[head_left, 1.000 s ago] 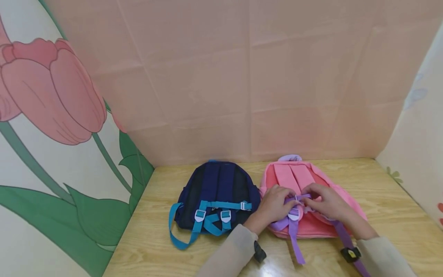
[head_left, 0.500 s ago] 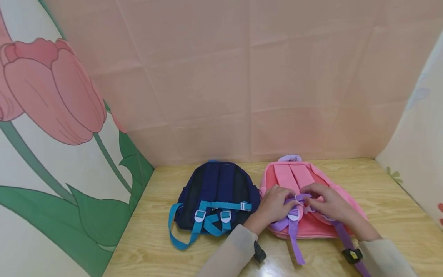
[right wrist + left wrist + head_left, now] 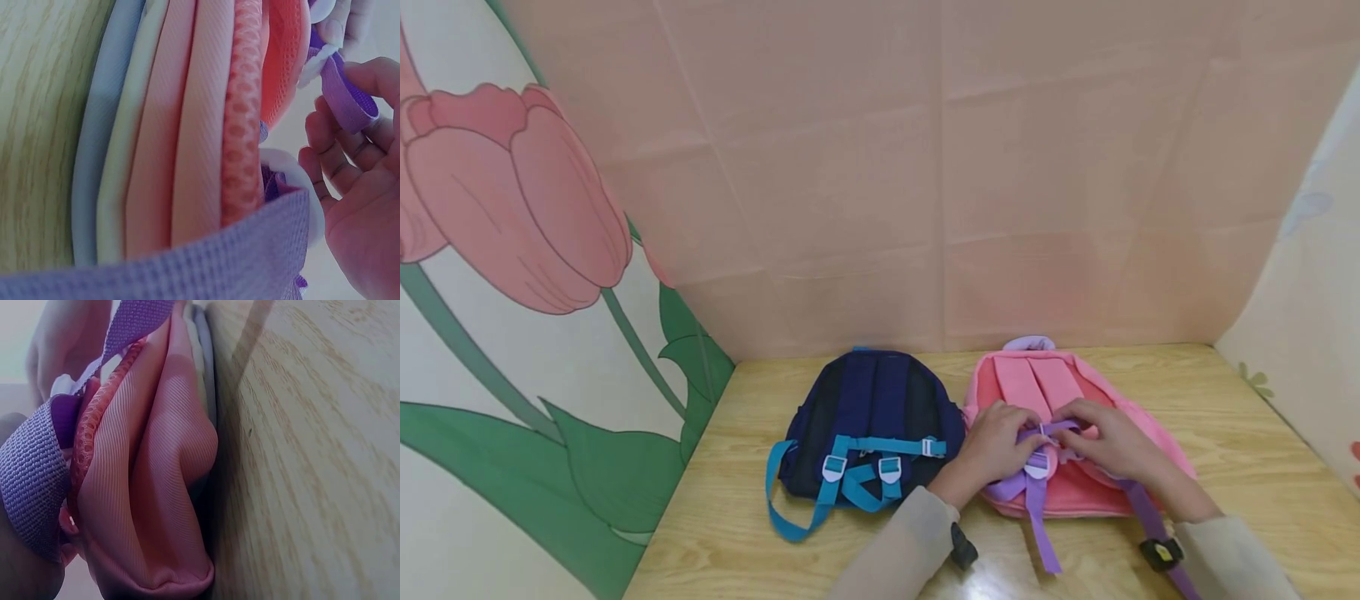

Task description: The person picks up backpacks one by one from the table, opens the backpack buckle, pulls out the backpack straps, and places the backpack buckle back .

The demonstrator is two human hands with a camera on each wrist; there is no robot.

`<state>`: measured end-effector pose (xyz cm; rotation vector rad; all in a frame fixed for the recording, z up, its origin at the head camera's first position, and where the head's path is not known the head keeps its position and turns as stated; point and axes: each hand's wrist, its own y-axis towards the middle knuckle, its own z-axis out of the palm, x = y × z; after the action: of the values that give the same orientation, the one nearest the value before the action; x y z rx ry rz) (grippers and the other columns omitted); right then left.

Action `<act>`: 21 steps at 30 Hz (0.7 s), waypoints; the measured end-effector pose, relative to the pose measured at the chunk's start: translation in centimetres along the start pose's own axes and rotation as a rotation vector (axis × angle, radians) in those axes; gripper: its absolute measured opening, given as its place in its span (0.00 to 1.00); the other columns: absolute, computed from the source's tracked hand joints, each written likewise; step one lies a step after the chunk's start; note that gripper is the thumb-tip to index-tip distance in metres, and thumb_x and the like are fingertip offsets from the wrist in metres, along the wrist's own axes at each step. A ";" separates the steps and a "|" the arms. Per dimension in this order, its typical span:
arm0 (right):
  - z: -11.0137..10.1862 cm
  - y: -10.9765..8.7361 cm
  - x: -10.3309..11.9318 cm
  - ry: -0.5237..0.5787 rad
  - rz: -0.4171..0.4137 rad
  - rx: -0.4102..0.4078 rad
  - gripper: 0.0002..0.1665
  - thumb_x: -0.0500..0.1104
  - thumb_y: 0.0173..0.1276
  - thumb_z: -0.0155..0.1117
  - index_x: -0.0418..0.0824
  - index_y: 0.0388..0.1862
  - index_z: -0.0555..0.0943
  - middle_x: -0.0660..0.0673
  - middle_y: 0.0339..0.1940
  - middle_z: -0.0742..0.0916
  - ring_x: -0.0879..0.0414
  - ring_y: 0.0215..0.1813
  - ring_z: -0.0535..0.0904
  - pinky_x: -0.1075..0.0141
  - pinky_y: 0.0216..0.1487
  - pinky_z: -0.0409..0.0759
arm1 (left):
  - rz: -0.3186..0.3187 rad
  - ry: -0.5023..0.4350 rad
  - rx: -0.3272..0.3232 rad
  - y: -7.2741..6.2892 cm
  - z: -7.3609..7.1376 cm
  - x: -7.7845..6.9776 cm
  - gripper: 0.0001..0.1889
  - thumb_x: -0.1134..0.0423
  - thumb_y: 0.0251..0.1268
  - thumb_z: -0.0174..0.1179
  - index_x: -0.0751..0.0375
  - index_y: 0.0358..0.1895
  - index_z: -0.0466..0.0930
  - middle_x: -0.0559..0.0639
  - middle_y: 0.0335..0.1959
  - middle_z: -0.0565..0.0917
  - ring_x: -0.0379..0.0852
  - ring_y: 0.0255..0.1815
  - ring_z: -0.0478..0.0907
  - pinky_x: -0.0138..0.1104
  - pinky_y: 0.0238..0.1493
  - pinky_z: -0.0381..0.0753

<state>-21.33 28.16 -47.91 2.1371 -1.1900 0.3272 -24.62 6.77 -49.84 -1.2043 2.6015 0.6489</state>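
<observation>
A pink backpack (image 3: 1026,379) lies on the table, its strap side up. My left hand (image 3: 1000,437) is over its left half and pinches a small white buckle (image 3: 317,65), seen in the right wrist view. A purple webbing strap (image 3: 350,103) runs from that buckle in a loop to my right hand (image 3: 1108,433), which pinches it between thumb and fingers. Another white buckle (image 3: 1037,466) sits just below the left fingertips, and a loose purple strap end (image 3: 1042,533) hangs from it. In the left wrist view the bag's pink side (image 3: 156,487) hides most of the fingers.
A navy backpack (image 3: 872,392) with blue straps (image 3: 823,500) lies directly left of the pink one. Both rest on a wooden table (image 3: 737,558) before a hanging peach sheet (image 3: 850,208). A purple strap with a black clip (image 3: 1161,553) passes by my right sleeve.
Both hands stay nearly in place over the pink backpack. The right hand shifts very slightly, and the short purple strap between the hands changes its curve a little.
</observation>
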 end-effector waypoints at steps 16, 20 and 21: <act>-0.1 0.2 0.5 0.073 0.048 0.072 0.12 0.34 0.67 0.70 0.42 0.49 0.83 0.50 0.41 0.86 0.68 0.37 0.78 0.68 0.31 0.80 | -0.016 -0.006 0.023 0.0 0.0 0.0 0.12 0.45 0.72 0.60 0.38 0.53 0.83 0.29 0.43 0.80 0.29 0.48 0.69 0.25 0.52 0.68; -0.3 0.1 0.5 0.054 0.081 0.077 0.11 0.38 0.68 0.70 0.44 0.49 0.84 0.52 0.41 0.86 0.68 0.37 0.78 0.68 0.33 0.80 | -0.019 -0.004 0.024 0.1 0.0 0.0 0.13 0.44 0.72 0.60 0.38 0.54 0.82 0.28 0.43 0.80 0.29 0.48 0.69 0.25 0.52 0.68; -0.3 0.1 0.5 0.046 0.082 0.074 0.11 0.38 0.68 0.71 0.45 0.48 0.84 0.53 0.41 0.86 0.68 0.37 0.78 0.67 0.34 0.80 | -0.020 -0.003 0.024 0.1 0.0 0.0 0.13 0.44 0.72 0.60 0.37 0.54 0.82 0.28 0.43 0.80 0.29 0.48 0.69 0.25 0.52 0.68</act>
<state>-21.14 28.00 -47.36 2.1352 -1.2590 0.4614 -24.70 6.83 -49.86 -1.2193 2.5835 0.6133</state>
